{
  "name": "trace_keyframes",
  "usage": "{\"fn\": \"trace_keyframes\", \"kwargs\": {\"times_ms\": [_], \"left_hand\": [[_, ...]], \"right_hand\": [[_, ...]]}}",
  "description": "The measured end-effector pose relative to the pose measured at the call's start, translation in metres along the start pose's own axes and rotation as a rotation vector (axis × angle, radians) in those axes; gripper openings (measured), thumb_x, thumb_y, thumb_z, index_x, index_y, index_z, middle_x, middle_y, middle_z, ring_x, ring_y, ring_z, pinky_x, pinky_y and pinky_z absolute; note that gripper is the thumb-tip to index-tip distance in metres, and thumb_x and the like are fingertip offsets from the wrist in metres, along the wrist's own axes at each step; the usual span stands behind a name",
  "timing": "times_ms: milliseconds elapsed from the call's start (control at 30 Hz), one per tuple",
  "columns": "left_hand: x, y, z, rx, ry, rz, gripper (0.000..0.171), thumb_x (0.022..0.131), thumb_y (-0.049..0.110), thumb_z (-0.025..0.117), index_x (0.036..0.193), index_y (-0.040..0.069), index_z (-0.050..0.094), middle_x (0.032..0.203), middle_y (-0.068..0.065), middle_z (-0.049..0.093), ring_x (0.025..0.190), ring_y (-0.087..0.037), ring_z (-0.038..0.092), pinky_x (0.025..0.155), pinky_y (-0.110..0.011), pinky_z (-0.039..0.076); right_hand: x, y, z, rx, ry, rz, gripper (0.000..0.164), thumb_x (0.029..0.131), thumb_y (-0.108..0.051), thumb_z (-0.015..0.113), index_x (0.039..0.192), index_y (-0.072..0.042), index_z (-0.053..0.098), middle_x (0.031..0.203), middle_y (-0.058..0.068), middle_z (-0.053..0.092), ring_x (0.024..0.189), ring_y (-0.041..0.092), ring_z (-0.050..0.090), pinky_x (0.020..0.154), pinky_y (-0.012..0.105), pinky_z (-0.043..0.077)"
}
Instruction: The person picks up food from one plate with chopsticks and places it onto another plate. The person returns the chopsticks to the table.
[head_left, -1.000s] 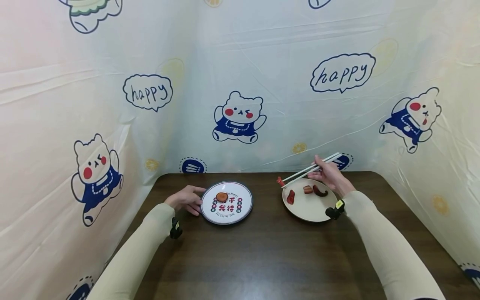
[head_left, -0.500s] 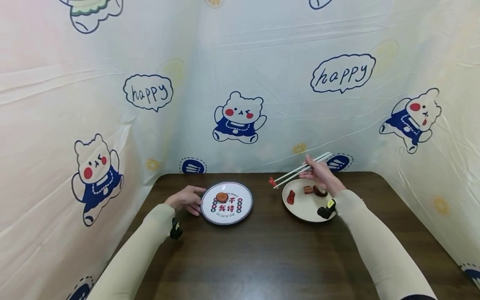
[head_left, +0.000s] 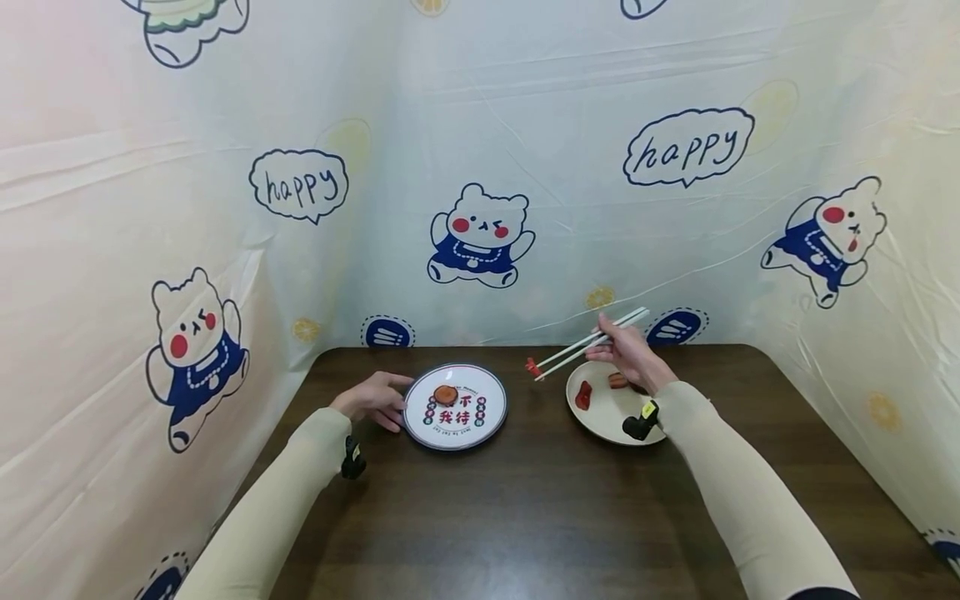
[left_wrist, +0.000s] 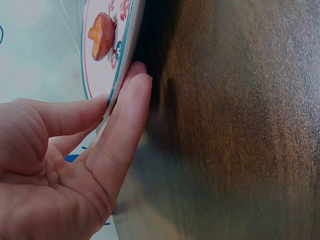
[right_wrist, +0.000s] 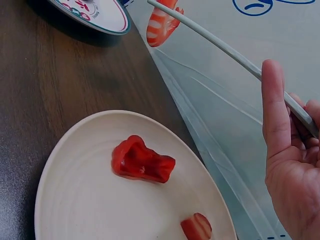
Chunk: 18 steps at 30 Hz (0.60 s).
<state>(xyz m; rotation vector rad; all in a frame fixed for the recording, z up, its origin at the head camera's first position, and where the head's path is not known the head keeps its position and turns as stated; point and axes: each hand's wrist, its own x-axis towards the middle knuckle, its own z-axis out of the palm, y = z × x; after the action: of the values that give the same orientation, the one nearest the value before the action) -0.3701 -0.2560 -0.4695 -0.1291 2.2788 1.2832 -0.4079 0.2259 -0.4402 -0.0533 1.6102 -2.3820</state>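
Head view is showing two hands working above a dark table point(head_left: 480, 517). At the nine o'clock edge of the printed plate point(head_left: 431, 379), the left hand point(head_left: 375, 400) is pinching the rim, thumb lying on top and fingers reaching beneath, parted only by the rim's thickness; that hold is probably steadying the plate against sliding. A mushroom-like piece point(left_wrist: 103, 37) is resting slightly toward eleven o'clock from the plate's middle.

The right hand point(head_left: 628, 354) is grasping white chopsticks point(right_wrist: 220, 45), one digit stretching straight against them and the rest curling in. It is gripping them well back, likely leaving long tips for reaching. They are pointing toward eight o'clock, and a striped shrimp piece point(right_wrist: 161, 27) is hanging at their tips, between the plates, beyond the printed plate's two o'clock edge.

On the cream plate point(head_left: 600, 417), a red pepper-like piece point(right_wrist: 140, 161) is lying near nine o'clock, and a smaller striped piece point(right_wrist: 196, 227) near twelve.
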Motion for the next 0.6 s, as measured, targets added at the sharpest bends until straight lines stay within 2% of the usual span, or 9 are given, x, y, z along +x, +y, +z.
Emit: {"fn": "trace_keyframes", "kwargs": {"times_ms": [433,600], "left_hand": [[-0.001,0.001,-0.001,-0.015,-0.017,-0.001,0.061,0.091,0.004,0.058,0.147,0.011,0.034,0.099,-0.023,0.059,0.076,-0.032,0.067,0.068,-0.042,0.059],[-0.001,-0.001,-0.001,-0.018,-0.009,-0.006,0.061,0.091,0.004,0.057,0.147,0.012,0.035,0.098,-0.022,0.059,0.076,-0.032,0.067,0.068,-0.042,0.059]], "right_hand": [[0.003,0.004,0.008,0.034,-0.029,-0.010,0.035,0.100,-0.029,0.044,0.100,0.006,0.049,0.072,0.016,0.064,0.065,0.029,0.069,0.067,0.037,0.059],[0.007,0.008,0.014,0.014,-0.037,-0.008,0.034,0.099,-0.030,0.046,0.097,0.004,0.053,0.072,0.016,0.064,0.064,0.028,0.069,0.067,0.036,0.059]]}}
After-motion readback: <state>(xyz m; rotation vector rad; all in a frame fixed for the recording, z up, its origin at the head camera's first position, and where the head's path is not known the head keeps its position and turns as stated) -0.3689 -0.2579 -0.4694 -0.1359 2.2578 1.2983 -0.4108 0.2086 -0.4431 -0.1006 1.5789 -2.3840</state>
